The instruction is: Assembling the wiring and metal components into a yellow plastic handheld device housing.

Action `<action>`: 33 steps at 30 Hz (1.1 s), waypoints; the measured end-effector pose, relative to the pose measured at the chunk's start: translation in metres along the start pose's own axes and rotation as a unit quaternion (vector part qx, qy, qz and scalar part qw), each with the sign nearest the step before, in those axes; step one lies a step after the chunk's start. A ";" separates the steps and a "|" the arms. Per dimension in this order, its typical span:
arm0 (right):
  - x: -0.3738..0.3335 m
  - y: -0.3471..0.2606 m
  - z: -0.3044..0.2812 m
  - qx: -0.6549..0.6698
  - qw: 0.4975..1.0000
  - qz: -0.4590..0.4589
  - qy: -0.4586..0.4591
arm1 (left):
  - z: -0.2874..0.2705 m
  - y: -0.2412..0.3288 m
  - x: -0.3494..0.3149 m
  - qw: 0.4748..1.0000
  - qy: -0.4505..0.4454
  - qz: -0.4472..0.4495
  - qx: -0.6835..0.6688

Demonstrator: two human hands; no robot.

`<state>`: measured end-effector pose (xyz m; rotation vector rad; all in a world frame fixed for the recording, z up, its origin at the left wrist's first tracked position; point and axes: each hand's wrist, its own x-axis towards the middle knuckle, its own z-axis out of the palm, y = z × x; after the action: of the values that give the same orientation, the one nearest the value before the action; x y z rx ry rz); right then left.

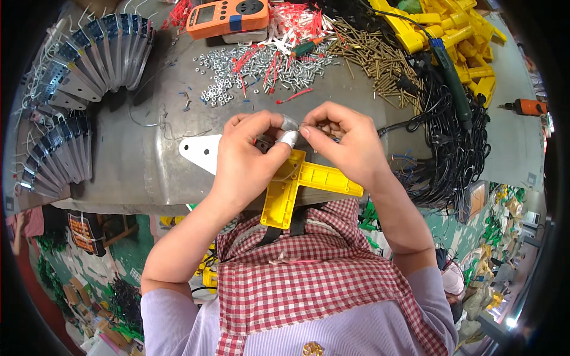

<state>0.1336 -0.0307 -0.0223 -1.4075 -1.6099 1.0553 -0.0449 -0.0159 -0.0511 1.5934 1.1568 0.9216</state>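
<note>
My left hand point(246, 151) and my right hand point(350, 142) meet over the near part of the bench. Silver tape wraps the thumb and a fingertip of the left hand. Both hands are closed in a pinch, tip to tip, on what looks like a thin wire point(301, 125), mostly hidden by the fingers. Under them, at the bench edge, lies a yellow plastic housing half point(280, 202), its ribbed inside facing up and one arm reaching right. A white plate with round holes point(199, 151) sticks out left from behind my left hand.
Blue-and-silver panels with white wires point(116, 53) fan out at left. Loose screws and nuts point(267, 71), an orange meter point(228, 18) and brass screws point(371, 56) lie at the back. Black cables point(451, 154), a green-handled tool point(451, 86) and yellow housings point(469, 53) crowd the right.
</note>
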 end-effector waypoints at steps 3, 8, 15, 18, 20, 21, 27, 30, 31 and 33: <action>0.003 0.002 0.002 0.022 0.998 0.053 -0.012 | 0.003 0.007 -0.002 0.987 0.019 0.093 0.129; 0.004 0.013 0.002 0.217 0.967 0.125 -0.056 | 0.013 0.009 -0.008 0.994 0.056 0.098 -0.009; -0.001 0.006 -0.001 0.049 0.995 0.085 -0.035 | 0.003 0.007 0.004 0.923 0.088 0.321 0.195; -0.006 -0.003 -0.013 -0.080 0.995 -0.004 -0.062 | -0.002 0.007 0.009 0.954 0.046 0.252 0.154; 0.000 -0.004 -0.013 -0.047 0.998 0.012 -0.041 | -0.006 0.012 0.011 0.968 0.011 0.219 0.122; 0.005 -0.005 -0.012 -0.012 0.999 0.023 -0.023 | -0.009 0.016 0.011 0.991 -0.043 0.126 0.023; -0.001 0.001 -0.007 -0.087 0.985 -0.144 -0.045 | -0.012 0.015 0.013 0.965 -0.131 -0.066 -0.217; 0.002 -0.001 -0.012 -0.094 0.987 -0.082 -0.100 | -0.010 0.013 0.011 0.964 -0.118 -0.056 -0.232; 0.005 0.001 -0.012 -0.095 0.987 -0.083 -0.096 | -0.008 0.011 0.007 0.964 -0.121 -0.052 -0.231; 0.014 0.016 -0.010 0.279 0.921 0.175 -0.206 | -0.005 0.007 0.001 0.959 -0.006 0.240 0.153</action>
<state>0.1477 -0.0149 -0.0331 -1.1385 -1.1803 1.9490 -0.0474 -0.0144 -0.0424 2.1909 0.9490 1.0702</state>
